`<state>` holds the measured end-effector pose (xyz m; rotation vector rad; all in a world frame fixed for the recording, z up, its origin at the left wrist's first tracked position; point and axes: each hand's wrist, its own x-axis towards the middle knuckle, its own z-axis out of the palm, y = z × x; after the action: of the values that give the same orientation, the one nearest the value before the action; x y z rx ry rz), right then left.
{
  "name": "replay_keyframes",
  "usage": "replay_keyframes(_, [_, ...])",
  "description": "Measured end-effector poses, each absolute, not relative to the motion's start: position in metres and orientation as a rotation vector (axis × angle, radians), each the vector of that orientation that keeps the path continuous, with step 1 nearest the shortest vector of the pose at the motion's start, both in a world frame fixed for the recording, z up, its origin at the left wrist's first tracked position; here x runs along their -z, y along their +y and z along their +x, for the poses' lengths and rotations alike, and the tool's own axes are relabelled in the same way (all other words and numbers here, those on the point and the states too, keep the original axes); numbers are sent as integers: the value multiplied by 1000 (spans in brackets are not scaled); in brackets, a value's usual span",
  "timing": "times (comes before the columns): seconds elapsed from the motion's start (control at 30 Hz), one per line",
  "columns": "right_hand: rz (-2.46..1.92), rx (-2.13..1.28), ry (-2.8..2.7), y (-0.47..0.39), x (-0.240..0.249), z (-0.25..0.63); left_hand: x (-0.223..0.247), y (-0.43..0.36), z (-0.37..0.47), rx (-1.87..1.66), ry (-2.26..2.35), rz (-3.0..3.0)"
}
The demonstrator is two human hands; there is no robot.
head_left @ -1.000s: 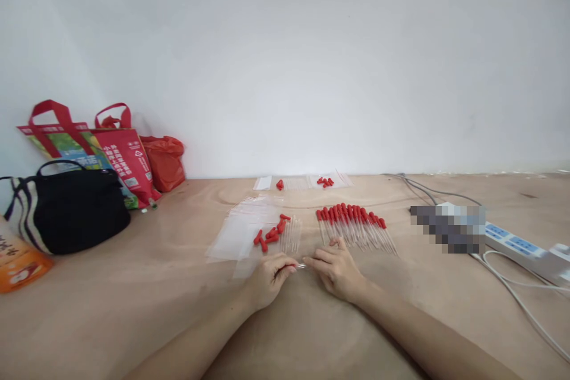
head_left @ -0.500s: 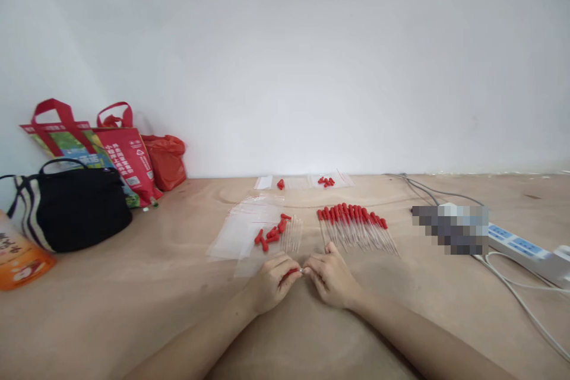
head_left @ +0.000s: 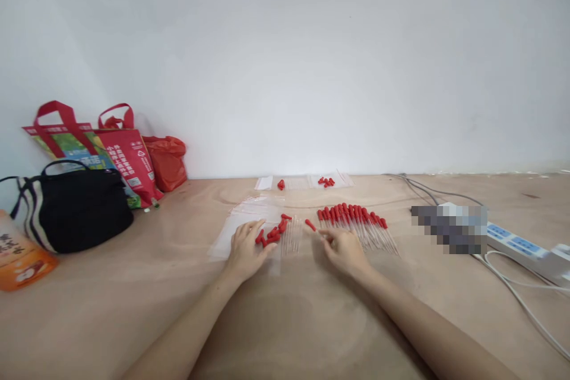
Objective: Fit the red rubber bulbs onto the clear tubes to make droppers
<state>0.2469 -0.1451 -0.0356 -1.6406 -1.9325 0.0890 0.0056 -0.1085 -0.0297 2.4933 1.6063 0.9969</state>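
My right hand (head_left: 345,249) pinches a thin clear dropper fitted with a red rubber bulb (head_left: 310,225). The bulb end points up and left, beside the row of red-capped droppers (head_left: 351,215) lying fanned out. Fingers apart, my left hand (head_left: 246,252) rests at the clear zip bags (head_left: 222,240), its fingertips near a small heap of loose red rubber bulbs (head_left: 272,234). Between the heap and my right hand lie several bare clear tubes (head_left: 291,237). Part of the bags is hidden under my left hand.
Against the wall lie more bags with red bulbs (head_left: 328,181) and tubes. A black bag (head_left: 80,208), printed shopping bags (head_left: 129,160), a red plastic bag (head_left: 164,163) and an orange pouch (head_left: 27,261) stand left. A power strip (head_left: 519,243) with cables lies right.
My hands, together at the front before, have separated. The right hand has moved forward and right with the dropper, its bulb now showing. The left has moved forward and left to the loose bulbs, fingers opened.
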Motion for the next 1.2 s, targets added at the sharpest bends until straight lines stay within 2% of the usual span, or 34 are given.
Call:
replay_keyframes(0.1, [-1788, -131, -1811, -130, 37, 242, 37, -101, -1, -954, 1730, 2368])
replay_keyframes(0.4, [-2125, 5, -1748, -103, 36, 222, 35, -105, 0, -884, 1612, 2413])
replay_keyframes(0.63, [-2060, 80, -1817, -105, 33, 216, 37, -102, 0, -907, 1512, 2352])
replay_keyframes(1.0, [-2148, -115, -1842, -98, 25, 194, 35, -105, 7, -991, 1553, 2286])
replay_keyframes(1.2, [-2177, -185, -1853, -97, 24, 201, 16, -67, 17, -755, 1498, 2462])
